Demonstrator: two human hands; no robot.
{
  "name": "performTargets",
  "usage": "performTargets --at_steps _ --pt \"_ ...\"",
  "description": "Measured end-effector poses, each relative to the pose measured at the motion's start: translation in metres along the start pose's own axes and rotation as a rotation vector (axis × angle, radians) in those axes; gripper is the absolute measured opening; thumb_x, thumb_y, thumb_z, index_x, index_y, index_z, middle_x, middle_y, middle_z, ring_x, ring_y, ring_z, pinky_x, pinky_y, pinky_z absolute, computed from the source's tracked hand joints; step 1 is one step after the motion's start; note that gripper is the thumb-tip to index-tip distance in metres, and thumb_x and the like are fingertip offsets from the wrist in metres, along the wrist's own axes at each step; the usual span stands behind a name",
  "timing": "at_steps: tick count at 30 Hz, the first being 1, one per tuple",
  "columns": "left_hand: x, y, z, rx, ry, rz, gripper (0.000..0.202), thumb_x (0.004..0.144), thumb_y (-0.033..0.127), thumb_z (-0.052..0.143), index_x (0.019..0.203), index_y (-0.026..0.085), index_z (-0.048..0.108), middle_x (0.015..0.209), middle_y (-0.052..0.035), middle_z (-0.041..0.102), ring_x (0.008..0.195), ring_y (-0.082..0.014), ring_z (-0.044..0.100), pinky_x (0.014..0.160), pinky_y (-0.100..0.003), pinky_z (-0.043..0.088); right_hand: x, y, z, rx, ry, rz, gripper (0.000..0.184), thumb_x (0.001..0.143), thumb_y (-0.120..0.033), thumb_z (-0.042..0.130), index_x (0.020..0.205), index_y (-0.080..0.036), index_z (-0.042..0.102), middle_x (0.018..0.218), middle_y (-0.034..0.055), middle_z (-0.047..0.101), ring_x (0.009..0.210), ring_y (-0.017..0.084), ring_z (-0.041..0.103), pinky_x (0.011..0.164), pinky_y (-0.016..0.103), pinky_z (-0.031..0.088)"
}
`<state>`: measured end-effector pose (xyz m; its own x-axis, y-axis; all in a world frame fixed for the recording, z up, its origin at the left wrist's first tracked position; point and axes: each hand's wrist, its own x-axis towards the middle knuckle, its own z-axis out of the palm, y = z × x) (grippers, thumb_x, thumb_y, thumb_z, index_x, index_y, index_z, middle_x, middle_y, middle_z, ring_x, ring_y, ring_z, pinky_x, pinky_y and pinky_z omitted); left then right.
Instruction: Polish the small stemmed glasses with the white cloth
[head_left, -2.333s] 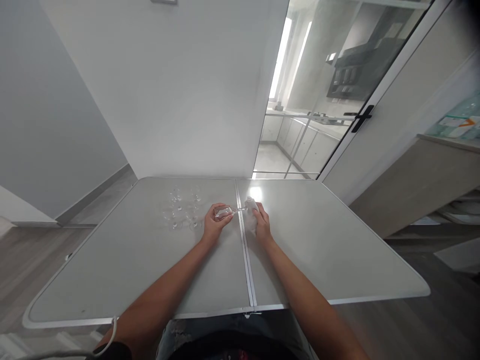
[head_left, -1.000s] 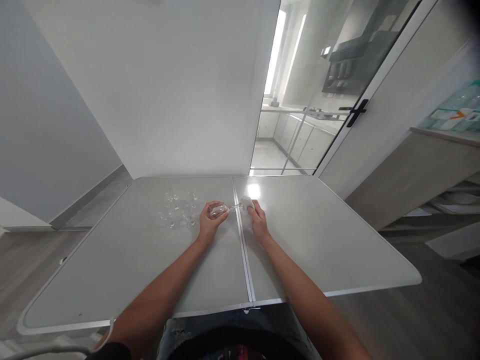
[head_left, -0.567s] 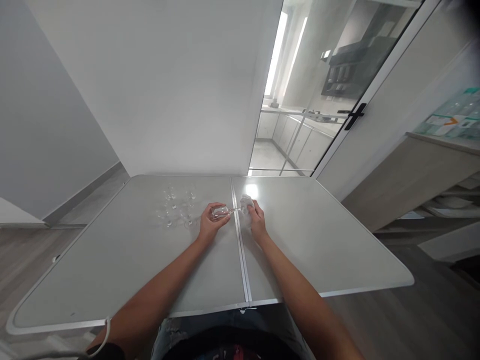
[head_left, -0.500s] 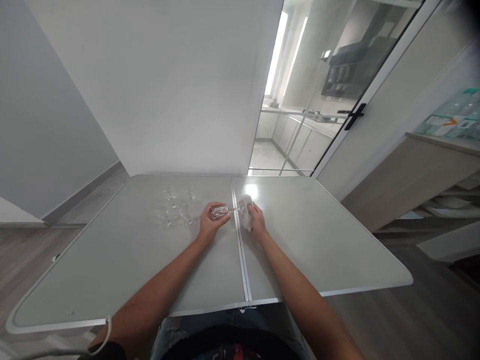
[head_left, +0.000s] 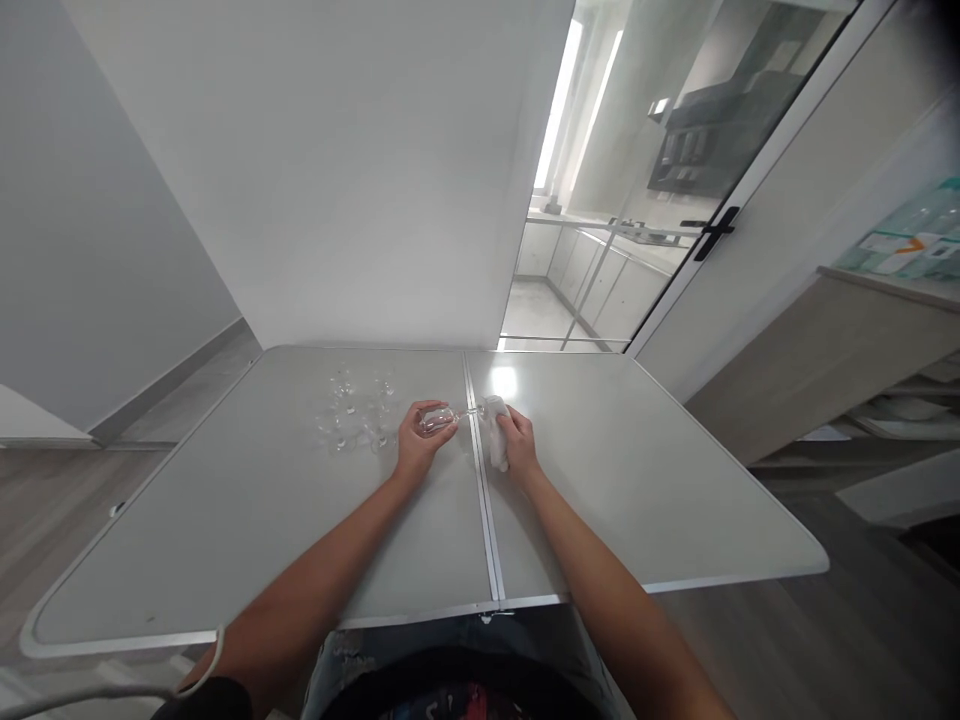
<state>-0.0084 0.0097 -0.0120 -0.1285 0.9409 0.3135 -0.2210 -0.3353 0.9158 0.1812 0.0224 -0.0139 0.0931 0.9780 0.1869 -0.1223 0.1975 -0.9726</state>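
Observation:
My left hand (head_left: 420,440) is closed around the bowl of a clear stemmed glass (head_left: 439,420), which lies sideways above the table with its stem pointing right. In my right hand (head_left: 519,440) is a white cloth (head_left: 496,435), pressed against the foot end of the glass. The cloth hides most of the foot. To the left of my left hand, several clear stemmed glasses (head_left: 350,410) stand close together on the white table (head_left: 615,480).
A metal seam (head_left: 484,520) divides the tabletop. A white wall (head_left: 375,200) and a glass door with a black handle (head_left: 716,235) rise behind it. On the right, wooden shelving (head_left: 847,350) bears wrapped plastic bottles (head_left: 915,240). A pale cable (head_left: 217,655) hangs by my left forearm.
My right hand and the cloth have shifted slightly down and right at the foot of the glass. My left hand keeps its hold on the bowl, moving a little left.

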Motion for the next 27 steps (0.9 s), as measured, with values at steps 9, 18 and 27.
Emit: performTargets --at_steps 9,18,27 --pt "-0.002 0.000 0.002 0.004 -0.046 -0.011 0.049 0.067 0.035 0.086 0.107 0.021 0.061 0.116 -0.0092 0.067 0.088 -0.0196 0.071 0.083 -0.039 0.059 0.003 0.000 -0.004 -0.072 0.013 -0.002 0.027 0.082 -0.046 0.058 0.073 -0.020 0.059 0.064 -0.0025 0.047 0.061 0.014 0.039 0.056 0.027 0.034" --pt "-0.008 0.006 0.007 0.033 -0.126 -0.036 0.047 0.066 0.035 0.086 0.105 0.021 0.062 0.113 -0.0095 0.068 0.084 -0.0196 0.072 0.080 -0.038 0.060 0.005 -0.002 -0.004 -0.048 0.054 -0.023 0.026 0.084 -0.046 0.056 0.075 -0.021 0.057 0.065 -0.0034 0.047 0.060 0.013 0.040 0.057 0.026 0.035" --pt "-0.004 0.002 0.004 0.038 -0.012 -0.004 0.048 0.068 0.036 0.085 0.107 0.021 0.061 0.114 -0.0091 0.068 0.089 -0.0211 0.072 0.086 -0.041 0.059 0.005 -0.003 -0.013 -0.189 0.050 -0.030 0.041 0.087 -0.051 0.058 0.063 -0.021 0.042 0.058 -0.0047 0.033 0.056 0.012 0.029 0.051 0.027 0.024"
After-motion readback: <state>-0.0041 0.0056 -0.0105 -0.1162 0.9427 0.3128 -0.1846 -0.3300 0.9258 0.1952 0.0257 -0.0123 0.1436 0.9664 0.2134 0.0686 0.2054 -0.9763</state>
